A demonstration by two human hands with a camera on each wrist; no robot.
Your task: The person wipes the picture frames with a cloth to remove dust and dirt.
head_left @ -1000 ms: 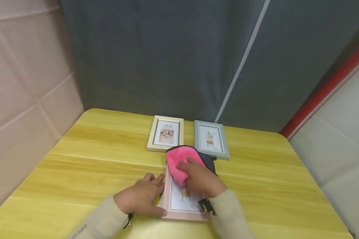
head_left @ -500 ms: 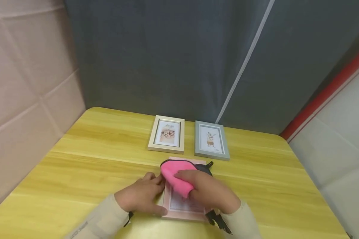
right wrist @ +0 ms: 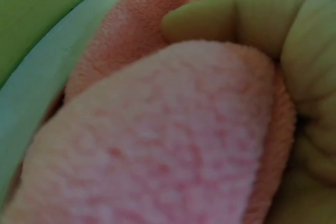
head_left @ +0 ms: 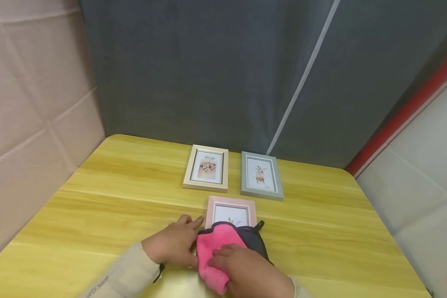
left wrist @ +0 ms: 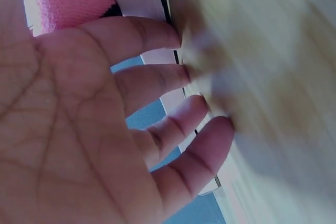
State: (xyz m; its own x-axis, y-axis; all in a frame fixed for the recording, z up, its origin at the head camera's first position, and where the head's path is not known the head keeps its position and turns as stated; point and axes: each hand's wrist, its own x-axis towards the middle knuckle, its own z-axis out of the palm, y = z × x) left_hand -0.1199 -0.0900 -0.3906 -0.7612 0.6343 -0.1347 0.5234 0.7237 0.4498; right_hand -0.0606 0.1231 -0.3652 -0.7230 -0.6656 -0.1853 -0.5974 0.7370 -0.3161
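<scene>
My right hand [head_left: 251, 273] grips a pink and dark grey cleaning cloth [head_left: 216, 246] with black edging and a small loop. The cloth lies over the lower part of a pink picture frame [head_left: 232, 201], hiding most of it; the frame's top border and a bit of its plant print show. In the right wrist view, thick folds of the fluffy cloth [right wrist: 152, 129] bunch up against the hand. My left hand [head_left: 175, 244] rests along the frame's left side, fingers loosely extended. Its fingertips [left wrist: 212, 129] touch down beside the frame's edge in the left wrist view.
Behind the pink frame, a cream-gold picture frame [head_left: 187, 174] lies flat at left and a grey-blue picture frame [head_left: 279, 178] at right. All lie on a yellow wood-grain table [head_left: 108, 198]. A dark grey curtain [head_left: 193, 74] hangs along its back edge.
My right hand has drawn the cloth from the frame's top down toward its near end, uncovering the top border. My left hand has stayed at the frame's left side.
</scene>
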